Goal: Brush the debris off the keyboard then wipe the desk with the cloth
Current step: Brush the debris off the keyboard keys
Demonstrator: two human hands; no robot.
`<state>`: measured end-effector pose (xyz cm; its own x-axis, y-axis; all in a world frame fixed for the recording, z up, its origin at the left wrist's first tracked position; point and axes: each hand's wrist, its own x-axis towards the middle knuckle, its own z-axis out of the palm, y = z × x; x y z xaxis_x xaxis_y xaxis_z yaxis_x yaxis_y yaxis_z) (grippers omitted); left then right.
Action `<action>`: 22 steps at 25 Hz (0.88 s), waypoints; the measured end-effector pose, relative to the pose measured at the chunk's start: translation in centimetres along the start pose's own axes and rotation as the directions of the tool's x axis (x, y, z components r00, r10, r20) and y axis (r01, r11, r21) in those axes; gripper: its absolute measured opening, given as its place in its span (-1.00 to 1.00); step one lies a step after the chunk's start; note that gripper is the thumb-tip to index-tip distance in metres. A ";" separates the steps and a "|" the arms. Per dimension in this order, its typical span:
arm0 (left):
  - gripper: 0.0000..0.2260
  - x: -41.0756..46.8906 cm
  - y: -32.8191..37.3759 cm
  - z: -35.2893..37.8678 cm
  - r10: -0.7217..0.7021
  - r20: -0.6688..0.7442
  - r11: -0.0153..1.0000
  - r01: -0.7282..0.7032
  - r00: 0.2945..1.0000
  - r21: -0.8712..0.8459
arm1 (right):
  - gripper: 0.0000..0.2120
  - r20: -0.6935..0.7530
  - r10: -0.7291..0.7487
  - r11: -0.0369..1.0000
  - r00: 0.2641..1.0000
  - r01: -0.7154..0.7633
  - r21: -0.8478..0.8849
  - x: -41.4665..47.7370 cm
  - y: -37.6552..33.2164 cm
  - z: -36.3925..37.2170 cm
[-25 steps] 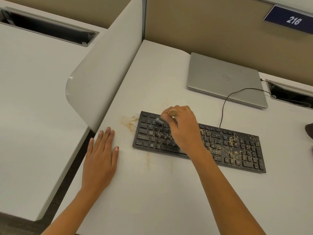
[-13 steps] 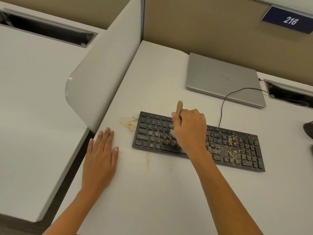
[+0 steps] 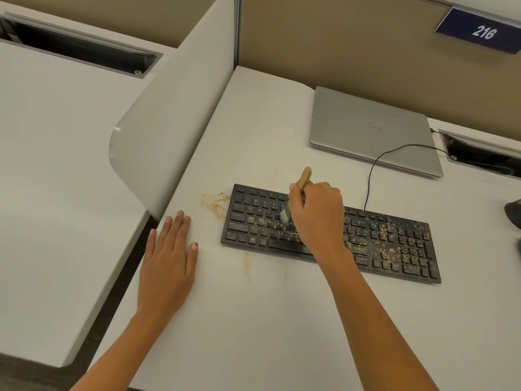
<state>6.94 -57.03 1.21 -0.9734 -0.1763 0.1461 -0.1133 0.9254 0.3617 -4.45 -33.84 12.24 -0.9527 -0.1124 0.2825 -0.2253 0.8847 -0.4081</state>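
right hand (image 3: 315,215): fingers curled round the handle of the brush (image 3: 305,177), above the middle-left keys.
brush: tilted, wooden end pointing away from the person, pale bristles down on the letter rows.
keyboard (image 3: 394,249): black, flat on the surface (image 3: 282,320), in front of the closed laptop (image 3: 372,128); its cable (image 3: 372,170) leaves the back edge.
debris (image 3: 386,244): thick tan crumbs on the right half, few on the left half; a small heap lies on the surface just beside the left end.
left hand (image 3: 169,258): flat, fingers straight, palm down on the surface, apart from the keyboard, holding nothing.
cloth: not in view.
step in hand: brushing; judged under half done.
method advised: short, light strokes along the rows, always toward the left-end heap; work bristle tips into the key gaps; steady the keyboard with the left hand if it slides; keep crumbs away from the laptop.
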 end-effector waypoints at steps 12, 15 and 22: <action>-0.46 0.1 0.0 0.0 0.006 -0.006 1.000 -0.006 1.000 -0.010 | -0.60 -0.167 0.237 0.969 0.957 -0.246 -0.031 -0.8 -0.3 0.3; -0.46 0.1 0.0 0.0 0.005 -0.015 1.000 -0.005 1.000 -0.010 | -0.64 -0.149 0.195 0.981 0.969 -0.191 0.044 -1.1 -0.5 0.1; -0.46 0.0 0.0 0.0 0.005 -0.013 1.000 -0.005 1.000 -0.006 | -0.64 -0.058 0.205 0.978 0.977 -0.206 -0.015 -0.6 0.3 0.1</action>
<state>6.90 -57.03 1.18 -0.9714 -0.1759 0.1596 -0.1070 0.9241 0.3669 -4.00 -33.58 11.83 -0.9652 0.0975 0.2427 -0.0213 0.8956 -0.4444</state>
